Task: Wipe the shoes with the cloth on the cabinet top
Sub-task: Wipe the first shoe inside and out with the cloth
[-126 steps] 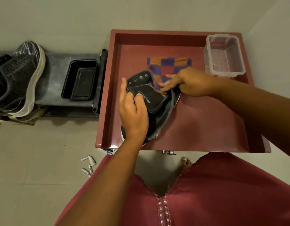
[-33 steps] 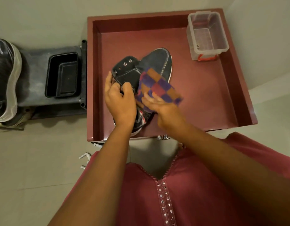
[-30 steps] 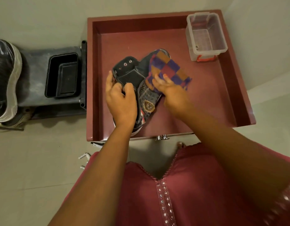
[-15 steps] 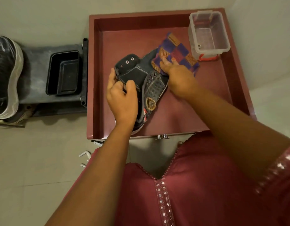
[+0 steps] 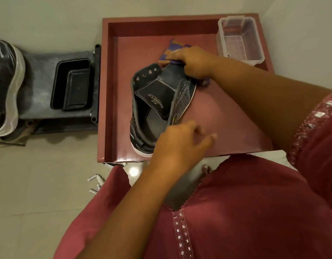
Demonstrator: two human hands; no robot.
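A dark high-top shoe (image 5: 156, 101) lies on the red cabinet top (image 5: 226, 116), tongue up and toe pointing away from me. My right hand (image 5: 195, 64) presses the purple-and-orange checked cloth (image 5: 173, 48) against the toe end of the shoe; most of the cloth is hidden under the hand. My left hand (image 5: 180, 144) hovers at the heel side of the shoe, blurred, with its fingers spread and nothing in them.
A clear plastic box (image 5: 240, 40) stands in the back right corner of the cabinet top. To the left, a grey rack holds a black tray (image 5: 72, 85) and another shoe with a white sole (image 5: 8, 86). Small white plastic pieces (image 5: 96, 182) lie on the floor.
My left hand has let go of the shoe's tongue and moved right, fingers spread. My right hand has stayed at the toe end with the cloth, now mostly hidden under it.
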